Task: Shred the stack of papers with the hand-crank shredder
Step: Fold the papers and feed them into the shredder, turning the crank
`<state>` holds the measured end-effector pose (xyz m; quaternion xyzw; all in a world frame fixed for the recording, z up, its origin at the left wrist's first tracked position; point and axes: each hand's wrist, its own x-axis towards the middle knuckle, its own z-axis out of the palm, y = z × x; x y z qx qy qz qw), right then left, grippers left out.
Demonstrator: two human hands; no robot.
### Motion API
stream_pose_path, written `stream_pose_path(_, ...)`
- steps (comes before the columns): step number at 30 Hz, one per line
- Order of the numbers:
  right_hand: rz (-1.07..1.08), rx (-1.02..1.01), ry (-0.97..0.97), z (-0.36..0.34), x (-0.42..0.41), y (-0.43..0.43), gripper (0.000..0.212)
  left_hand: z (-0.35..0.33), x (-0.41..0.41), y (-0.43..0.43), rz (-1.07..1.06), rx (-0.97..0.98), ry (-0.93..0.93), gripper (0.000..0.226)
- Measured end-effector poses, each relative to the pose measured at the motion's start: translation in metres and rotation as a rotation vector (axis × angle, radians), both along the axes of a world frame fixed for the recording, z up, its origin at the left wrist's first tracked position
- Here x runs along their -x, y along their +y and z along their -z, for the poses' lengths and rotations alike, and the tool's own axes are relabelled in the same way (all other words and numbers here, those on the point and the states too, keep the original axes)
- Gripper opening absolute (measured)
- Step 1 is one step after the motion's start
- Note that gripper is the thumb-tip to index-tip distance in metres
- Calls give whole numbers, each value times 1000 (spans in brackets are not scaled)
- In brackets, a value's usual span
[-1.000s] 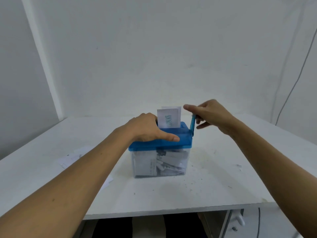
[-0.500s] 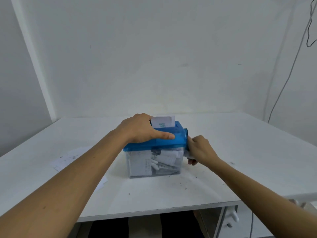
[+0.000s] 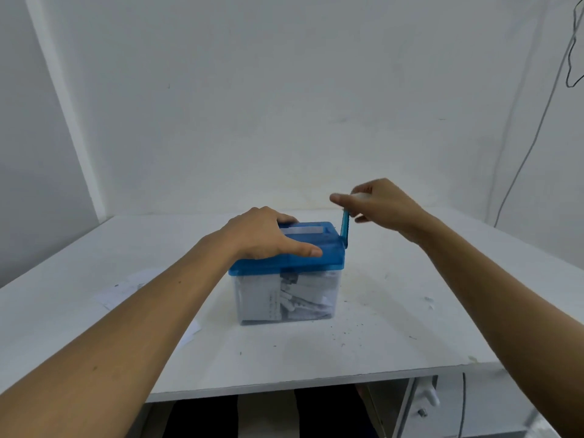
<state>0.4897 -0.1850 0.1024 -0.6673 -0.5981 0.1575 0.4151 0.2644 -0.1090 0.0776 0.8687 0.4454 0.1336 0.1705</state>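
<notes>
A white tabletop [image 3: 410,327] stands against a bare pale wall [image 3: 284,105], with a thin dark cable [image 3: 534,137] hanging down the wall at the right. Below the tabletop's front edge at the right is a pale cabinet [image 3: 420,406] with a small handle. A few loose papers [image 3: 126,289] lie flat on the left of the tabletop, partly hidden behind the left forearm [image 3: 151,327], which crosses in front of them. Dark specks [image 3: 347,333] are scattered on the surface just right of the shredder [image 3: 284,279], which sits near the middle of the tabletop. Its clear bin [image 3: 252,298] is packed with white strips and scraps, and a translucent blue lid [image 3: 328,251] caps it. Only a thin white edge of a sheet [image 3: 303,230] shows in the slot on top. The left hand [image 3: 262,235] lies flat on the lid, fingers relaxed, thumb stretched along the front. The blue crank [image 3: 345,227] stands upright at the lid's right side, and the right hand [image 3: 382,207] has its fingers curled round the crank's top end.
</notes>
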Motion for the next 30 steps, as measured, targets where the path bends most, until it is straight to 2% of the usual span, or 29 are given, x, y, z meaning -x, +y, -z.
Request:
stream_pose_path(5,28,-56,179,41,3,44,33,1,0,-1,10,-28,13,98)
stream_pose_path(8,88,3,317,86,8,49,26,2,1,-3,5,-47,2,92)
stream_pose_path(10,144,73,333,109,9,45,19,2,0,-4,-3,-62,-3,92)
stream_pose_path(15,127,256,178,109,19,4,36,1,-1,-5,-11,-67,6,96)
stream_pose_path(19,-82,355,185,68,16,-45,43,0,-1,-6,-13,-45,28,100)
stream_pose_path(21,-198,406,62,43,11,-61,55,-1,-1,-6,-13,-33,22,99)
stream_pose_path(25,-254,269,-126,8,-1,-60,25,-2,0,-7,-7,-21,25,95)
stream_pose_path(30,-220,272,-161,-7,-10,-44,36,-2,-2,-5,-14,-18,21,99)
